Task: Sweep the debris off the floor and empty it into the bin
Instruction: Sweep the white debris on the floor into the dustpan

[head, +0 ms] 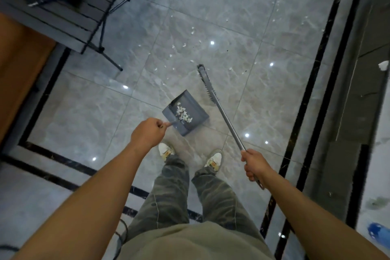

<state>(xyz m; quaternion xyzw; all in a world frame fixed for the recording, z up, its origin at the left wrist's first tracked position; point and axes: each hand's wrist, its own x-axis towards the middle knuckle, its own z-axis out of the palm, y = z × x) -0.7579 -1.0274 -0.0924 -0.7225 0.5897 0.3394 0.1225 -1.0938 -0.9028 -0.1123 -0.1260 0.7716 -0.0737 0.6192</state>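
My left hand [148, 132] grips the handle of a grey dustpan [191, 119] that sits just in front of my feet, with a heap of white scraps [183, 114] inside it. My right hand [254, 164] grips the top of a grey broom handle [229, 122]. The broom's head [205, 83] rests on the tiles to the right of the dustpan and beyond it. More white debris [193, 31] lies scattered over the grey marble floor [211, 17] farther ahead, toward the upper right. No bin is in view.
A dark slatted bench [63, 12] and black tripod legs [105, 27] stand at the upper left beside a brown wooden surface [19, 74]. A dark raised ledge [358, 91] runs along the right. A blue object [377, 231] lies at the lower right. A black cable [121, 236] trails by my left leg.
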